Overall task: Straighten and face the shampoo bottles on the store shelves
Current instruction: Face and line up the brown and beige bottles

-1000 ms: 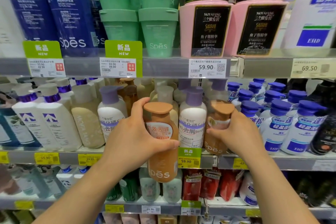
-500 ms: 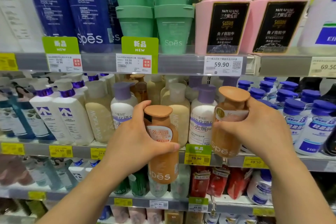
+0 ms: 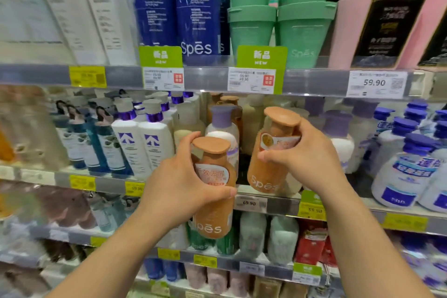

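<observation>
My left hand [image 3: 183,189] grips an orange Spes shampoo bottle [image 3: 214,213] around its middle, held out in front of the middle shelf [image 3: 271,203] with its label facing me. My right hand [image 3: 304,157] grips a second orange Spes bottle [image 3: 266,172] near its neck. That bottle leans a little to the left, with its base low at the shelf's front lip; whether it touches I cannot tell. Behind and between the two bottles stands a white bottle with a purple cap [image 3: 221,120].
White pump bottles [image 3: 145,143] fill the shelf to the left and blue-capped white bottles [image 3: 406,164] the right. Above are blue Spes bottles [image 3: 196,7], green tubs [image 3: 254,19] and pink boxes [image 3: 382,26]. Price tags line the shelf edges. Lower shelves hold more bottles.
The right hand has carried its orange bottle leftward along the shelf front, past the purple-capped white bottle. The left hand keeps its bottle in front. The view has shifted left.
</observation>
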A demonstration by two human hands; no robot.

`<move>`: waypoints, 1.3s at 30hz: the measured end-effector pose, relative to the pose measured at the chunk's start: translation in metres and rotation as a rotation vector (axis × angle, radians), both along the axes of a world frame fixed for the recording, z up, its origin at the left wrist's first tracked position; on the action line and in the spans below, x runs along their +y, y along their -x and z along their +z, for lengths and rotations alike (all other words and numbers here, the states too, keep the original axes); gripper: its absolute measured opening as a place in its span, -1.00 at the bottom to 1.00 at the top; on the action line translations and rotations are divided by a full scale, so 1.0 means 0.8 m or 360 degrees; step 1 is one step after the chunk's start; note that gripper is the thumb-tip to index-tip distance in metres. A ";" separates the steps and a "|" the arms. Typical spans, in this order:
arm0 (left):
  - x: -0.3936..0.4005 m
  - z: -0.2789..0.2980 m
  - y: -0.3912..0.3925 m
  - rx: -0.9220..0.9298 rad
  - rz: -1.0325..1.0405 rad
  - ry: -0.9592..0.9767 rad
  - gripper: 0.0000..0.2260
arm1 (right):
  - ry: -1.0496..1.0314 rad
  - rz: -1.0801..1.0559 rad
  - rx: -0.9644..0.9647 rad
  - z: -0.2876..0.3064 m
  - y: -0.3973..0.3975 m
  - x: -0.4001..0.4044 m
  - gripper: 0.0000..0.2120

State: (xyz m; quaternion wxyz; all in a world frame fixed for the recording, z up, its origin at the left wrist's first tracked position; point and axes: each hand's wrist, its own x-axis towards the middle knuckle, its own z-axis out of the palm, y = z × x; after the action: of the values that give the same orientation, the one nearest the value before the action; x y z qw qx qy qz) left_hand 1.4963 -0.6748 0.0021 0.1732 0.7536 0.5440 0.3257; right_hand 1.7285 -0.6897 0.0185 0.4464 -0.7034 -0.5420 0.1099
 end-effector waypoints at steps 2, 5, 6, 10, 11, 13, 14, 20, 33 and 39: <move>0.005 0.000 0.012 0.0017 0.0016 0.0004 0.03 | -0.0004 -0.0062 -0.0076 -0.004 0.012 0.015 -0.30; 0.014 0.001 0.023 0.0013 0.0018 0.0001 0.01 | 0.0036 -0.0120 -0.0199 -0.010 0.026 0.034 -0.30; 0.017 0.002 0.025 0.0007 0.0020 0.0002 0.01 | 0.0067 -0.0136 -0.0249 -0.012 0.029 0.041 -0.31; 0.031 0.004 0.026 -0.0004 0.0073 -0.0004 0.04 | 0.0203 -0.0145 -0.0427 -0.028 0.033 0.061 -0.39; 0.034 0.004 0.024 -0.0003 0.0091 0.0001 0.04 | 0.0232 -0.0126 -0.0469 -0.033 0.033 0.065 -0.41; 0.040 0.003 0.022 0.0006 0.0113 -0.0001 0.04 | 0.0266 -0.0104 -0.0535 -0.039 0.032 0.070 -0.41; 0.043 0.002 0.021 0.0008 0.0123 -0.0005 0.04 | 0.0283 -0.0105 -0.0556 -0.039 0.032 0.072 -0.40; 0.057 -0.002 0.017 0.0001 0.0122 -0.0007 0.03 | 0.0382 -0.0044 -0.0657 -0.028 0.028 0.077 -0.37; 0.095 0.009 0.056 -0.0018 -0.0175 0.0020 0.04 | -0.0121 -0.0573 -0.0769 -0.009 0.071 0.052 -0.49; 0.108 0.011 0.086 -0.0013 -0.0310 -0.0021 0.04 | 0.0134 -0.0226 -0.0705 -0.022 0.124 0.087 -0.35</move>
State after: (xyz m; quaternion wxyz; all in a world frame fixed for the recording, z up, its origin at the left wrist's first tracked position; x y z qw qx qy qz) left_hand 1.4274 -0.5888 0.0111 0.2012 0.8028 0.4652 0.3140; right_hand 1.6294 -0.6202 0.0012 0.2936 -0.7647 -0.5709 -0.0563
